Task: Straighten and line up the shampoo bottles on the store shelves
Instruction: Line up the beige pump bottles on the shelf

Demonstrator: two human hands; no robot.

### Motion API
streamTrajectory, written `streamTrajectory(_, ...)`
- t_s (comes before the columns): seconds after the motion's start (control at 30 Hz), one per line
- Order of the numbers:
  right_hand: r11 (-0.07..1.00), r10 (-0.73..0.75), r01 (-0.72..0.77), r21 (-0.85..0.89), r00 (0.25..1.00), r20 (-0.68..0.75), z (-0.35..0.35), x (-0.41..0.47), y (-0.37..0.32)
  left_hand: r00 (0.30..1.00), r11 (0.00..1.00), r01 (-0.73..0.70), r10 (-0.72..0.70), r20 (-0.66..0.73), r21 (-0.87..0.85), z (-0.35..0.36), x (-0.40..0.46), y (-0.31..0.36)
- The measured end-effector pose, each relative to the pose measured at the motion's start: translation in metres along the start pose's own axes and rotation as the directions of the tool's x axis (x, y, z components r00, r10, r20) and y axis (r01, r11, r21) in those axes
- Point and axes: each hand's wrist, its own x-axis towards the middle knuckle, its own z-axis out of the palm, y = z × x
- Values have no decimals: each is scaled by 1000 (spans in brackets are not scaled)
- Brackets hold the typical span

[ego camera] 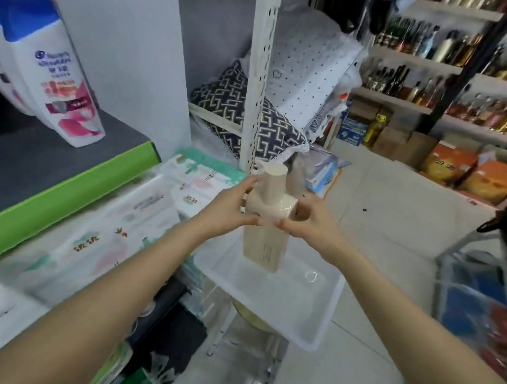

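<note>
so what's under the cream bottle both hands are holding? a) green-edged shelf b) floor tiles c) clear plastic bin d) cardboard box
c: the cream bottle, gripped by the left hand and right hand, has its base over the clear plastic bin.

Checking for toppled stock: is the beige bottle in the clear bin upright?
Nearly upright, slightly tilted: the beige bottle has its cap on top, gripped by left hand and right hand.

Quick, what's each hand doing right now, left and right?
Left hand: grips the cream bottle at its shoulder.
Right hand: grips the same bottle from the other side.
</note>
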Motion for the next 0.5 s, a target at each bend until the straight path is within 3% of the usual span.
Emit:
streamTrajectory(0.2,989,140,-141,32,989,54,-8,46,62,997,997,70,-70,22,-10,32,46,-52)
streamTrajectory(0.5,961,231,-218,-169,971,60,-6,110,145,962,967,237,-247,-113,-94,88,89,-121)
